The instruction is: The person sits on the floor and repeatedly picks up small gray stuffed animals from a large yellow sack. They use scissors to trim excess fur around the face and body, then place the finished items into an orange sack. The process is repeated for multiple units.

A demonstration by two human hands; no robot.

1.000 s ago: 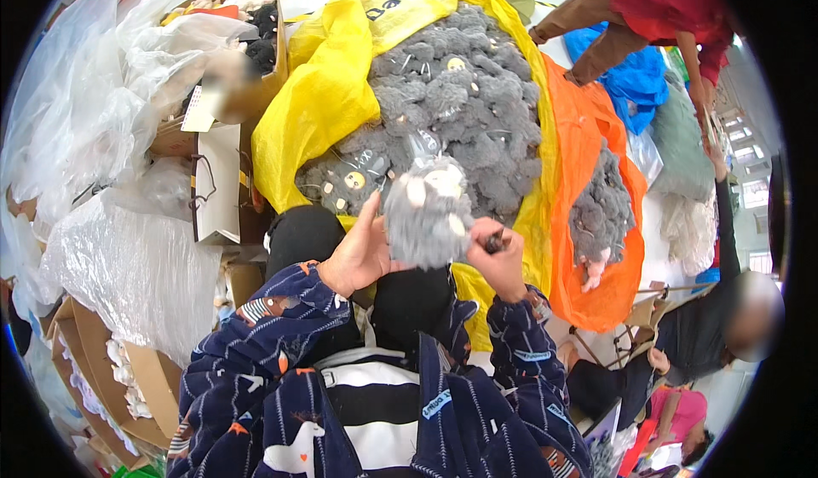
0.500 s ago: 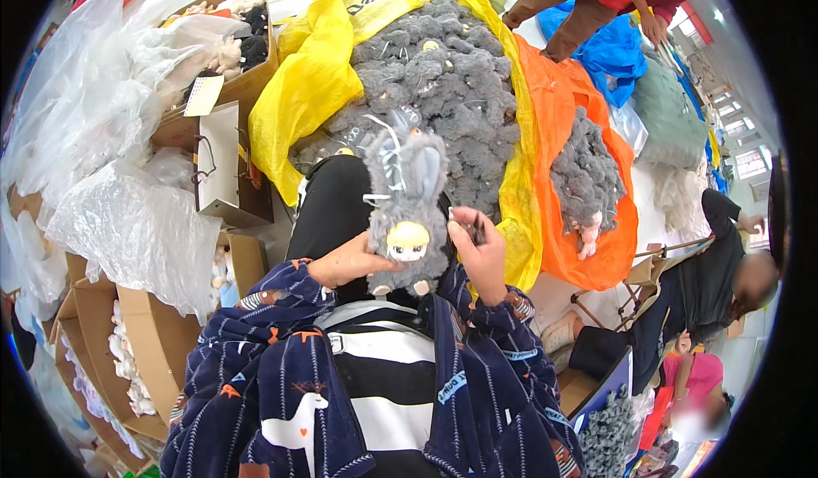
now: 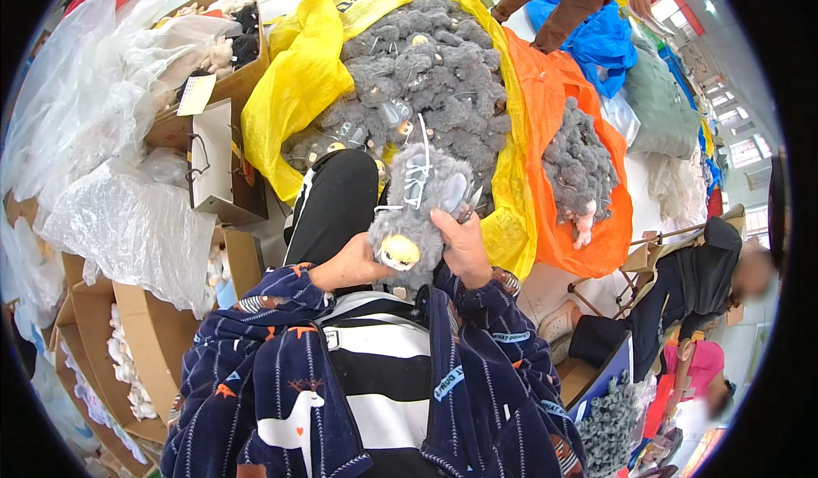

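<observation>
Above the lap (image 3: 339, 201), the left hand (image 3: 348, 265) is gripping a grey, fluffy plush toy (image 3: 415, 210) near its yellow-topped face (image 3: 400, 251), while the right hand (image 3: 464, 252) is gripping beside its ear (image 3: 453, 190), probably for steadiness. Far, a yellow plastic sack (image 3: 298, 77) is keeping similar toys (image 3: 460, 86) together.

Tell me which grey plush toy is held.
The plush toy between left hand and right hand; those in the yellow bag and orange bag lie heaped, untouched.
</observation>
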